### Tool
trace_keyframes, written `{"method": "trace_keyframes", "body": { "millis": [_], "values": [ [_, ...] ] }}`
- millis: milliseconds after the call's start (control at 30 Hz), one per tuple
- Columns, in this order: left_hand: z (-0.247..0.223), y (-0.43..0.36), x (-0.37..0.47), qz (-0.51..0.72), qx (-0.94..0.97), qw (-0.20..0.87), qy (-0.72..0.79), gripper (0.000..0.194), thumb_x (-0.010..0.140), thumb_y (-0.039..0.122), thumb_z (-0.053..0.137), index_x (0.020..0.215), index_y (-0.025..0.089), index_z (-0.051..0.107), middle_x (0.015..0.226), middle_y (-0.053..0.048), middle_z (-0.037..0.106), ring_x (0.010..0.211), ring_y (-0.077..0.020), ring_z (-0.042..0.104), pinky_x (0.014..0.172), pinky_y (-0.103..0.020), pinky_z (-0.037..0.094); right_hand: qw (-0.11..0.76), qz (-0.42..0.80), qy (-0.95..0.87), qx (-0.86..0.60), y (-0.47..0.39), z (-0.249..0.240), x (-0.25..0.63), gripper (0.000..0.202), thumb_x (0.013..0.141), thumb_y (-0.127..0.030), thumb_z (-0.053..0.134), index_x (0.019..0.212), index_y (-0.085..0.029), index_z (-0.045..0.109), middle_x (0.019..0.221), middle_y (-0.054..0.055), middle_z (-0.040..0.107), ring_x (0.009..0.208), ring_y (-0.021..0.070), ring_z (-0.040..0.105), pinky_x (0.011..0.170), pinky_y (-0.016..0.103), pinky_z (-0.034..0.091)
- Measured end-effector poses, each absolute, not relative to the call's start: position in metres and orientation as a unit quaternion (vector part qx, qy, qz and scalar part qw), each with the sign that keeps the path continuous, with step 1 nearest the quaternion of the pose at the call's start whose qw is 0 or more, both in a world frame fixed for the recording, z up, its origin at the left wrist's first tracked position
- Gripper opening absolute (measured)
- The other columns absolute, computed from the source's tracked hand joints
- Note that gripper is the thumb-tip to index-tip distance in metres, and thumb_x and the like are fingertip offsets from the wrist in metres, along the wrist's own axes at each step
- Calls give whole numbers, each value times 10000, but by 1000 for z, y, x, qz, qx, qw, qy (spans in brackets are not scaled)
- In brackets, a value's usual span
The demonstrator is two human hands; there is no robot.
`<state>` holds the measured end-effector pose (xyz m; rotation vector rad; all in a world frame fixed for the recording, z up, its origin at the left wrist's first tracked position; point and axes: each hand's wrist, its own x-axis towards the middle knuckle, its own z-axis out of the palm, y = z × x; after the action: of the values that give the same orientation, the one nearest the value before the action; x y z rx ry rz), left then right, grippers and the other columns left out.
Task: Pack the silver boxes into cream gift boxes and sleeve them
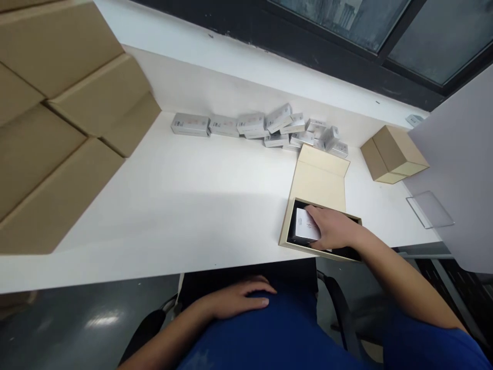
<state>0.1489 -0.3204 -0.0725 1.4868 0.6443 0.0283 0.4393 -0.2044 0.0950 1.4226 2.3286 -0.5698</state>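
Observation:
My right hand (333, 228) grips a small silver-white carton (306, 225) that sits inside the left part of a cream gift box (284, 231). The gift box has a black lining, and its flap lid (319, 177) lies folded back toward the wall. My hand and wrist hide much of the box's right part. In my lap rests my left hand (244, 297), its fingers stretched out over my blue shirt and holding nothing.
Silver cartons (252, 123) line the wall, piled loosely toward the right. Large brown boxes (61, 118) are stacked at the left. Two smaller brown boxes (395, 153) stand at the right, near a clear plastic piece (430, 209). The table's front edge runs before my lap.

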Motion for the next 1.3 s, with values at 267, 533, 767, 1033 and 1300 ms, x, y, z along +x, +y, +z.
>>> {"method": "trace_keyframes", "body": {
  "millis": [267, 533, 767, 1033, 1300],
  "values": [
    [-39, -324, 145, -39, 719, 616, 319, 737, 1066, 780, 365, 1622, 351, 586, 1687, -105, 570, 1578, -391, 507, 1365, -610, 319, 64, -284, 826, 483, -211, 95, 458, 1071, 896, -687, 733, 1725, -158, 308, 1784, 213, 392, 1609, 432, 475, 1310, 609, 428],
    [6, -321, 140, -46, 761, 564, 317, 706, 1108, 689, 315, 1620, 291, 593, 1652, -126, 603, 1541, -401, 541, 1362, -641, 312, 145, -292, 782, 530, -231, 113, 500, 922, 935, -348, 685, 1745, -133, 302, 1558, 235, 655, 1362, 403, 703, 1101, 526, 584],
    [-45, -301, 142, -60, 621, 722, 299, 861, 998, 868, 451, 1630, 298, 579, 1757, -74, 483, 1671, -350, 391, 1423, -530, 230, 107, -254, 807, 523, -217, 75, 489, 644, 881, -240, 746, 1496, -197, 559, 1370, 170, 766, 1228, 363, 749, 952, 405, 556],
    [36, -306, 134, -36, 721, 598, 350, 580, 1100, 651, 458, 1538, 327, 659, 1589, -50, 671, 1492, -324, 607, 1329, -517, 424, 98, -252, 829, 489, -206, 62, 468, 866, 835, -291, 866, 1596, -137, 483, 1383, 199, 754, 1253, 391, 743, 987, 445, 567],
    [86, -257, 156, 212, 863, 356, 289, 246, 1070, 372, 649, 1306, 306, 670, 1230, -20, 797, 1176, -207, 728, 1082, -395, 573, -54, -292, 833, 467, -218, 76, 492, 950, 772, -349, 968, 1605, -234, 526, 1563, 168, 662, 1410, 362, 671, 1140, 503, 570]
  ]
}}
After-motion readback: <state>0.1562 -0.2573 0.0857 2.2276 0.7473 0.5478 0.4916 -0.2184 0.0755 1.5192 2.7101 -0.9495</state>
